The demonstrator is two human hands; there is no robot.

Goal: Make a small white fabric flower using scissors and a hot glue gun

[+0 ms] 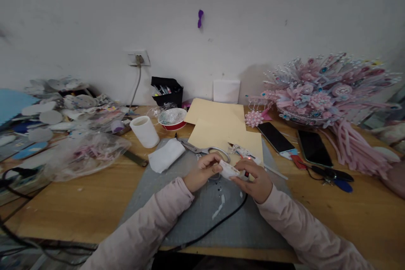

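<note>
Both hands meet over the grey cutting mat. My left hand pinches one end of a crumpled white tissue. At its other end are the closed fingers of my right hand. A hot glue gun with a lit red light lies just beyond the right hand, its tip pointing left and a glue stick out of its back. Whether the right hand also touches its handle is hidden. Scissors lie behind the left hand. A folded white tissue rests left of them.
Yellow card sheets lie behind. A white roll and a red-rimmed bowl stand left, near a plastic bag. Right are two phones, keys and a pink beaded headdress. A black cable crosses the mat.
</note>
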